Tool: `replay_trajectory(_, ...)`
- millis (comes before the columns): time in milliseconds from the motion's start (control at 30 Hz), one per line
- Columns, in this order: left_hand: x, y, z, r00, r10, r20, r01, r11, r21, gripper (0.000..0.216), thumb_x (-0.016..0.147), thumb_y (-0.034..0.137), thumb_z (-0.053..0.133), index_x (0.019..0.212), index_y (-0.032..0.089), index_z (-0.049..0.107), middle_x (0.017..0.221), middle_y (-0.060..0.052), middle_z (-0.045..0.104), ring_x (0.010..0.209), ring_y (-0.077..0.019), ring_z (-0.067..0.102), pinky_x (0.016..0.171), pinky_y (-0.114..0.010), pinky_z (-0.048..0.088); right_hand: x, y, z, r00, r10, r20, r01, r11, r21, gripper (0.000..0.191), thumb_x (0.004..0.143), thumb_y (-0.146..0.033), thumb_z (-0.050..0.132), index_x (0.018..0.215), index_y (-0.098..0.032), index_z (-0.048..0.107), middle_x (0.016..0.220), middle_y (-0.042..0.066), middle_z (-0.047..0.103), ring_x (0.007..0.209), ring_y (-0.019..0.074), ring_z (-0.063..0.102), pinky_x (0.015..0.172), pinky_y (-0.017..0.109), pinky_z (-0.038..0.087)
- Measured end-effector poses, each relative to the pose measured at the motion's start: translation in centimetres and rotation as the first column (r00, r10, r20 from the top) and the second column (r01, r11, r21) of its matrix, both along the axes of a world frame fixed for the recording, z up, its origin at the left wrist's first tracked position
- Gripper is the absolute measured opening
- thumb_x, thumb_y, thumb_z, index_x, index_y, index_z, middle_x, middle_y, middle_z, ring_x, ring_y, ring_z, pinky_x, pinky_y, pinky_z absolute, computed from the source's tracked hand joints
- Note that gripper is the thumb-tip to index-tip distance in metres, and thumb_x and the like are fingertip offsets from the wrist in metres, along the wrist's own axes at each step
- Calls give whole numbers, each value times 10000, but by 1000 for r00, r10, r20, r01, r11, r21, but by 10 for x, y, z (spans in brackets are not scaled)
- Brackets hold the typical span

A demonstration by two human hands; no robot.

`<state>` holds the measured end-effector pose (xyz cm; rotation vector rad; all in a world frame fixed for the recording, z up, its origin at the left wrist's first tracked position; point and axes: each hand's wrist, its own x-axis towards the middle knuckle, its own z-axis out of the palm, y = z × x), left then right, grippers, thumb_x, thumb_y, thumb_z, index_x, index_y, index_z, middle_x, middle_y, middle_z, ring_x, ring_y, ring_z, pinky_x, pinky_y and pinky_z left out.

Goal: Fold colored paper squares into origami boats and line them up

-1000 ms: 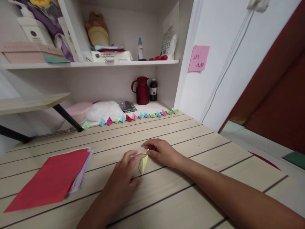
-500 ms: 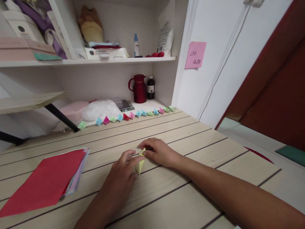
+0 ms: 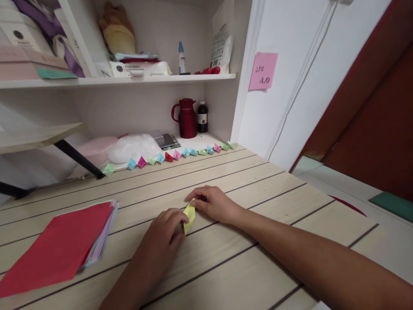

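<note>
A small folded piece of yellow paper lies on the light wooden table, between my two hands. My left hand pinches its near end, fingers curled round it. My right hand presses its fingertips on the far end, fingers bent. A stack of coloured paper sheets with a red one on top rests to the left of my left hand.
A row of small folded paper shapes in several colours lines the table's back edge. Behind it stand a dark red jug, a dark bottle and a white plastic bag. A pink sticky note hangs on the white wall.
The yellow paper has been folded smaller and my left fingers have closed in on it. The view has shifted slightly, so everything sits a little lower left.
</note>
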<state>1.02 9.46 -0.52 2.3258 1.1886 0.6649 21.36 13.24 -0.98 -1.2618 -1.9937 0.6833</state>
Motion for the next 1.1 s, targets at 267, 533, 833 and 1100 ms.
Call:
replay_trajectory(267,4,0,-2,1000,25,17,-25,1000,17,257,705,97,530,870,264,635,1012,-35,669,985,-239,583,895,-404,464,-1,0,-3,997,-10,-75,4,997,-74,156,830,-179,593,892,-186,736,790,4,712,676,122,575,619,223,410)
replay_trajectory(533,9,-1,0,999,53,-1,-53,999,8,210,735,115,536,846,258,641,1009,-29,672,982,-239,578,884,-405,447,-2,1,-6,998,2,-70,-7,997,-76,142,840,-198,588,847,-169,727,774,12,704,678,125,580,640,231,425)
replay_trajectory(833,9,-3,0,976,213,53,-203,969,-143,173,762,176,548,912,240,605,1031,-35,667,997,-230,583,887,-375,429,2,-1,2,994,-2,-113,-6,997,-72,267,882,-274,578,1139,-217,625,765,-18,624,694,127,544,660,243,408)
replay_trajectory(1100,10,-3,3,977,213,-8,-212,968,-136,207,761,90,552,895,231,622,1043,-28,680,997,-204,590,903,-354,422,3,-1,2,992,47,-120,-61,992,-112,268,872,-227,573,1133,-211,631,799,-10,613,706,127,533,665,250,410)
